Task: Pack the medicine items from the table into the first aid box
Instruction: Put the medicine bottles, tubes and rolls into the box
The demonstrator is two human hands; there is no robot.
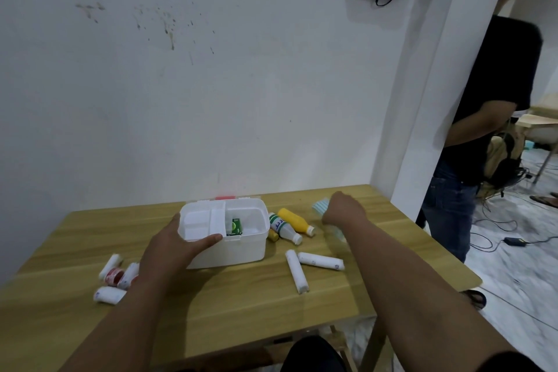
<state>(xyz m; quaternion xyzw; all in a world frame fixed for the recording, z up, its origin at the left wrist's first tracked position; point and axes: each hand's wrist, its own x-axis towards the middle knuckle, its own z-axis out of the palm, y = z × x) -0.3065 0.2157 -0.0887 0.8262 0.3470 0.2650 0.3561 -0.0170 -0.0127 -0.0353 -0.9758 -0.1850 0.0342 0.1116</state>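
The white first aid box [241, 248] stands open on the wooden table [229, 305], with a small green packet [235, 226] inside it. My left hand [175, 246] grips the box's front left corner, thumb over the rim. My right hand [344, 208] reaches to the far right and closes on a light blue face mask [320, 206]. A yellow bottle [294, 220], a white bottle with green label [282, 227] and a small yellow-capped item [273, 235] lie right of the box. Two white bandage rolls [320, 261] [297, 270] lie in front.
More bandage rolls [110, 294] and a red-and-white tape roll [114, 276] lie left of my left arm. A wall stands right behind the table. A person in a black shirt [489, 118] stands beyond the table's right edge, with cables on the floor.
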